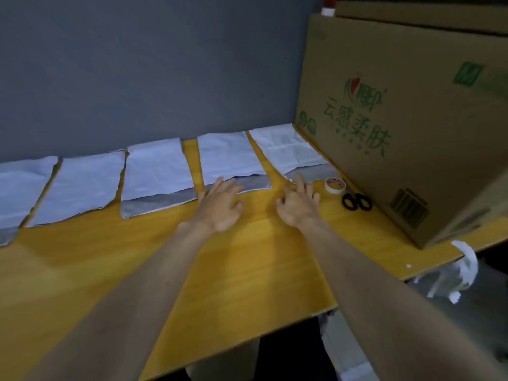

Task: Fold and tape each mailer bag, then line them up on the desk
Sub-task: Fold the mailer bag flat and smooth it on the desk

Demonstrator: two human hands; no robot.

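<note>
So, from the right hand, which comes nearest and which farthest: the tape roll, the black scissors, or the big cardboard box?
From the right hand, in the head view:
1. White roll of tape, just to its right on the yellow desk.
2. Black-handled scissors, a little farther right.
3. Large brown cardboard box, at the desk's right end.

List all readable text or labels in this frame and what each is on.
"云感柔肤", green print on the side of the cardboard box.
Red-and-green logo above it, heart mark plus characters: too blurred to read.
Green square mark, upper right of the box: not legible.
Barcode at the box's lower right: digits too small.
Tape roll: red print, too small.
Mailer bags: no readable text.
</note>
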